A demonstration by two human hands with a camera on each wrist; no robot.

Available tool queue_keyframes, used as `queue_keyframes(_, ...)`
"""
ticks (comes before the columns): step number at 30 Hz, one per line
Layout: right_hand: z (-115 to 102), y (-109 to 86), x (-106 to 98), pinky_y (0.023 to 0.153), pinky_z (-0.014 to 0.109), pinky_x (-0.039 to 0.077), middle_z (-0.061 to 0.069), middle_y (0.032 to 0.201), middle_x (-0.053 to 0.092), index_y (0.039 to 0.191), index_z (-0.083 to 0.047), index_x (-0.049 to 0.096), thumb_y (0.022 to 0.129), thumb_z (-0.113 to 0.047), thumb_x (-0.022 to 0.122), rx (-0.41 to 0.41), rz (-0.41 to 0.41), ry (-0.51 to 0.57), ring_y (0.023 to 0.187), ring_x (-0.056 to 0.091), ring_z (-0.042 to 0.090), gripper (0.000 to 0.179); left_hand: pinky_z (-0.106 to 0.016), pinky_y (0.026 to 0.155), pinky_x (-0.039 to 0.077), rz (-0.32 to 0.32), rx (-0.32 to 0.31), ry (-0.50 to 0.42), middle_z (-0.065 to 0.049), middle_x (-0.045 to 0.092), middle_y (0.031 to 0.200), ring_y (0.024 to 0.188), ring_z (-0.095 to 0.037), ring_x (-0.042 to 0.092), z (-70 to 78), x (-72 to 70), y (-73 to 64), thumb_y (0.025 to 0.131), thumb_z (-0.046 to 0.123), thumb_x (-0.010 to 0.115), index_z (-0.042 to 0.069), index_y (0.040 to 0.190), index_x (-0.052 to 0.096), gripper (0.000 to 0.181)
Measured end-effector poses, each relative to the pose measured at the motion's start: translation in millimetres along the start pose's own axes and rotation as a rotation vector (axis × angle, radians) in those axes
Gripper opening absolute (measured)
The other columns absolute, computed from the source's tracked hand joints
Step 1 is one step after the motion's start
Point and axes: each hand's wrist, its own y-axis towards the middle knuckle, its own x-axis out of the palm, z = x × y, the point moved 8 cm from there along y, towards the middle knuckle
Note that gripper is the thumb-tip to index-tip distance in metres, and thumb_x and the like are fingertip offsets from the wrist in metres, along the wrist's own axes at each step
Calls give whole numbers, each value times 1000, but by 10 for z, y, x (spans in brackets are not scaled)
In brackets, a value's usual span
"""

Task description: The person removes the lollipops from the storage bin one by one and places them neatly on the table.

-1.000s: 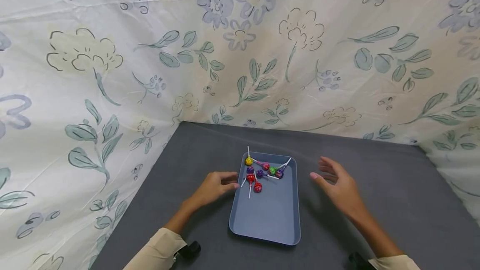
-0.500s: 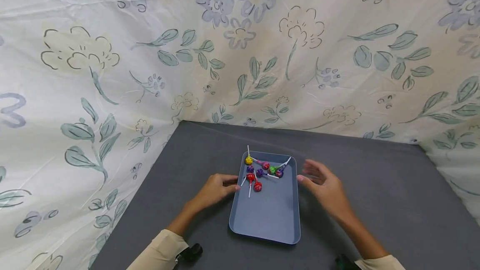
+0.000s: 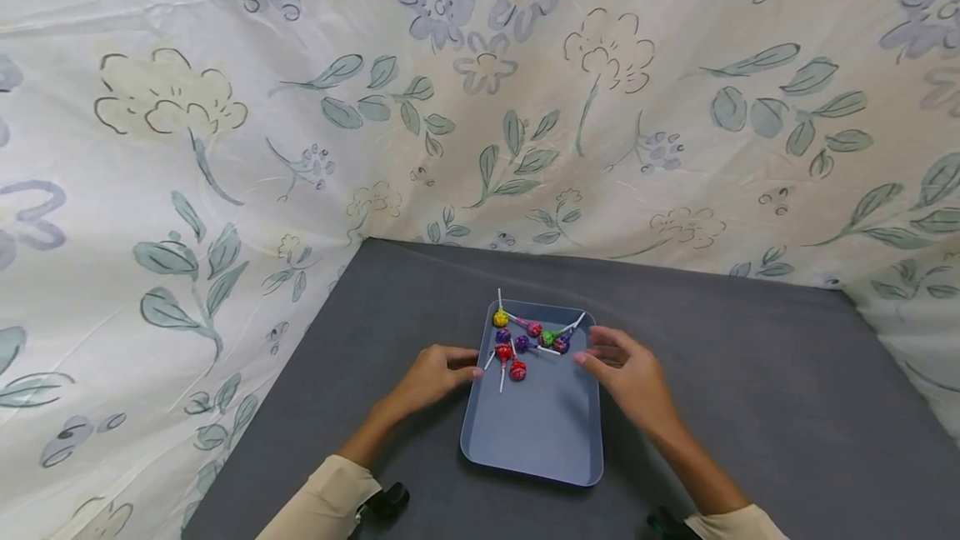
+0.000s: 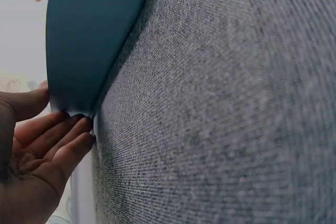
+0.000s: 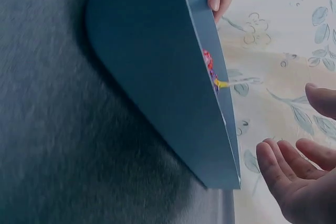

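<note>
**Tips for an even two-sided hold**

So the floral-print sheet (image 3: pixel 465 152) is hanging at 12 o'clock, and the dark grey tabletop (image 3: pixel 750 373) is spreading out below it. The blue-grey rectangular tray (image 3: pixel 532 432) is sitting on that, toward 6 o'clock in the head view.

Going by the tray's own clock: the left hand (image 3: pixel 431 375) is gripping its side at about 10, thumb at the rim, fingers going against the outer wall. The right hand (image 3: pixel 633 377) is hovering around 2, fingers relaxed and apart. The right wrist view is showing a gap, so I'm reading it as not gripping yet.

Looks to me like the step is about getting a level hold. I'd be landing the right hand straight across from the left, then squeezing both sides equally. Lopsided pressure would probably be twisting it.

Also, the lollipops (image 3: pixel 522 343) are bunching toward 12, so I'm guessing they'd be rolling if it's tilting.

Smallest gotcha: the yellow lollipop's (image 3: pixel 500 318) white stick (image 3: pixel 499 298) is poking past the rim at 11, and two more sticks (image 3: pixel 576 322) are leaning toward 1, near the right fingers. I'd be steering clear of those.
</note>
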Motion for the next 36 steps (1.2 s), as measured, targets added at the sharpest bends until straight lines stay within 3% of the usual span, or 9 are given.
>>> queue_keyframes(6,-28,40,133,101,52,57,17,137,69,147,-8,61,96,-35,81,14,-18,23,124,69,34,61,-52,104,55,6,-15,9,-14,73,134,118,-27,69,-9,-6,-4,99,29,77,3,133,74,43)
queue_keyframes(13,-55,103,259,100,54,58,15,136,69,144,-10,64,95,-46,80,47,-46,14,125,67,36,63,-52,105,55,8,-17,-1,-15,72,135,120,-29,69,25,25,4,101,26,75,2,134,73,41)
queue_keyframes(30,-44,270,529,97,50,58,14,125,73,138,-4,68,95,-35,82,54,-91,17,117,71,35,55,-50,104,56,10,-26,8,-16,70,138,108,-24,68,46,63,19,102,25,73,2,138,70,43)
queue_keyframes(36,-51,342,568,92,44,60,12,122,73,137,-4,70,96,-34,81,74,-102,49,113,71,30,52,-52,108,53,10,-37,9,-15,70,139,115,-26,69,27,55,47,103,27,73,2,138,70,44)
